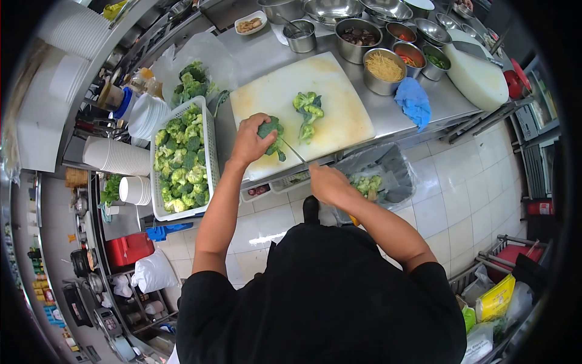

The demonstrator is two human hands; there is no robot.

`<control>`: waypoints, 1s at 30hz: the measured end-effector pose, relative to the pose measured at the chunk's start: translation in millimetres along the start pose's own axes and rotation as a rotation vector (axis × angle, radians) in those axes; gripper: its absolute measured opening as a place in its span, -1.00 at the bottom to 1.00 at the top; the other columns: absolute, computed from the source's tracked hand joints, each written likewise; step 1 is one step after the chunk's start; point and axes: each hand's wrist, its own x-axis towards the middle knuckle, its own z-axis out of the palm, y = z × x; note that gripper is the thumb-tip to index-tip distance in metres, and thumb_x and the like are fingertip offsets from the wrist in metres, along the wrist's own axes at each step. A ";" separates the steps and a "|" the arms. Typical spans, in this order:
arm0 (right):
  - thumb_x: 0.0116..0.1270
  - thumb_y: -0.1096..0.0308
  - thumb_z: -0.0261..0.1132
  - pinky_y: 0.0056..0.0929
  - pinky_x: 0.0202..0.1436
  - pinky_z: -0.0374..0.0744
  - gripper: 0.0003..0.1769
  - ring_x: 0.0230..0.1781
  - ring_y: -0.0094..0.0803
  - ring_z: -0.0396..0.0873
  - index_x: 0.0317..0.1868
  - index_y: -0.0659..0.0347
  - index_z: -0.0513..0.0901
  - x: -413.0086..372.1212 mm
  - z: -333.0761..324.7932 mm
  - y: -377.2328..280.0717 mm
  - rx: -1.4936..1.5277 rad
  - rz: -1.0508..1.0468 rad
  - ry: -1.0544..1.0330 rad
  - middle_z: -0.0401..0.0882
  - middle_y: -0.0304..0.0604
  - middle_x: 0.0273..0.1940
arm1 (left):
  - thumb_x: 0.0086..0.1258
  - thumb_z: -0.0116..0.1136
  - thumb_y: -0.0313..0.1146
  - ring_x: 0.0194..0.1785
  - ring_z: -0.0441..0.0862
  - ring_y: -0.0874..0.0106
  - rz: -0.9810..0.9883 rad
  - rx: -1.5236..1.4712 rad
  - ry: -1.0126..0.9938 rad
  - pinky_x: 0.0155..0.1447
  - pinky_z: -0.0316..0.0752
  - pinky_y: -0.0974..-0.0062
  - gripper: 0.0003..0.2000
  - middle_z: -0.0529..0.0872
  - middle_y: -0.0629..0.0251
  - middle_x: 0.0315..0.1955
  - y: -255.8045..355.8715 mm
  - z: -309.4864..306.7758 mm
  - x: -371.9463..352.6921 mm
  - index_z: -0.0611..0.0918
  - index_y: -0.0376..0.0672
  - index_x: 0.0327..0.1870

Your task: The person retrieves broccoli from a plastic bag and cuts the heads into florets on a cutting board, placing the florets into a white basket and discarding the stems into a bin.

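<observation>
My left hand (251,141) is closed on a head of broccoli (271,134) at the left part of the white cutting board (327,79). My right hand (327,181) grips a knife (295,151) by its handle near the board's front edge, and the blade reaches to the broccoli. Cut broccoli pieces (310,112) lie in a row on the middle of the board. To the left, a white basket (213,159) is filled with broccoli florets (182,164). Behind it, more broccoli (193,82) lies beside a clear plastic bag (215,54).
Metal bowls stand along the back, one with yellow strips (384,65). A blue cloth (413,102) lies right of the board. Below the counter's front edge is a lined bin (394,173) with scraps. Stacked white containers (115,156) stand at the left.
</observation>
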 end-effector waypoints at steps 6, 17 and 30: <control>0.30 0.50 0.13 -0.04 -0.08 0.68 -0.76 -0.12 0.13 0.74 -0.06 0.46 0.52 32.4 8.3 -14.8 -0.052 0.030 0.043 0.69 0.34 -0.14 | 0.19 0.35 -0.23 0.16 0.52 0.05 0.091 0.073 0.016 0.30 0.40 0.20 -0.60 0.67 0.10 0.11 12.6 4.2 -0.8 0.63 -0.18 0.03; 0.21 0.55 0.07 -0.19 -0.50 0.65 -0.65 -0.65 -0.08 0.65 0.02 0.50 0.48 62.0 -34.0 11.1 0.310 0.142 -0.139 0.68 0.23 -0.44 | 0.12 0.42 -0.36 0.11 0.55 0.27 -0.147 -0.403 0.076 0.27 0.43 0.36 -0.61 0.61 0.18 0.00 -45.2 -3.9 -14.2 0.55 -0.19 -0.05; 0.33 0.51 0.05 0.05 -0.01 0.63 -0.71 -0.11 0.25 0.69 0.00 0.50 0.49 7.7 -16.9 -8.2 -0.016 -0.017 -0.044 0.67 0.40 -0.18 | 0.15 0.40 -0.28 0.22 0.50 0.15 0.032 -0.153 0.012 0.39 0.31 0.27 -0.60 0.67 0.20 0.11 -26.6 -1.2 0.4 0.65 -0.17 0.02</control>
